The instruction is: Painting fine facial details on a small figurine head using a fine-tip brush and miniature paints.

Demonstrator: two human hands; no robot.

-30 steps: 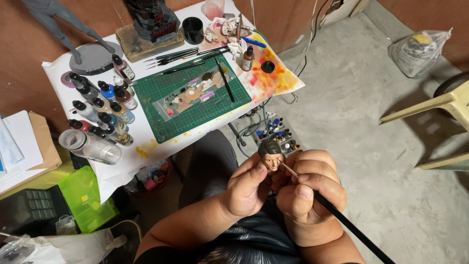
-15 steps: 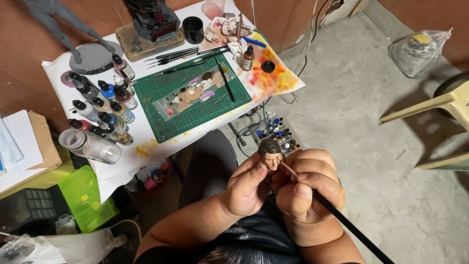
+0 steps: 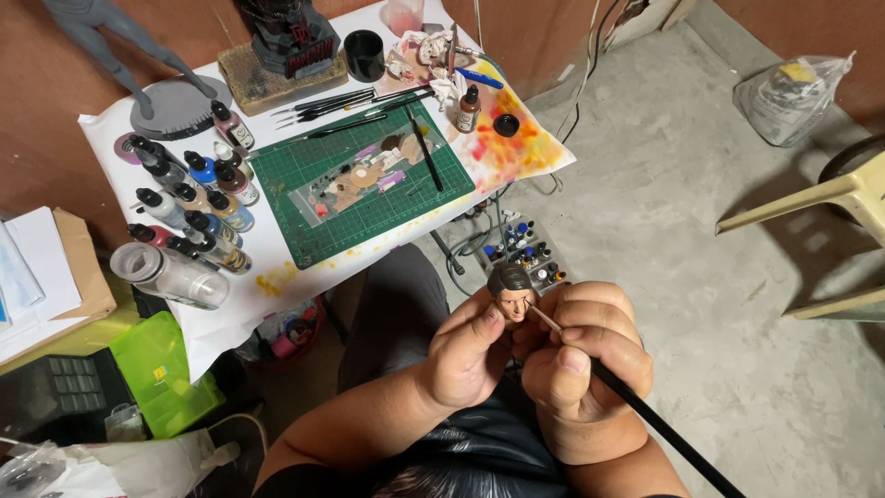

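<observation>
Brush work going on over the lap, well clear of the table. Left hand has its fingers pinched around a small figure head — dark hair on top, face turned toward the right hand. That one's curled tight around a thin black paintbrush, pen-style. Brush runs diagonally: handle trails off down toward the lower right, tip points up-left and sits right at the face. Behind the hands there's a green cutting mat on the white-covered table, with a bunch of paint bottles just beside the mat's left edge.
</observation>
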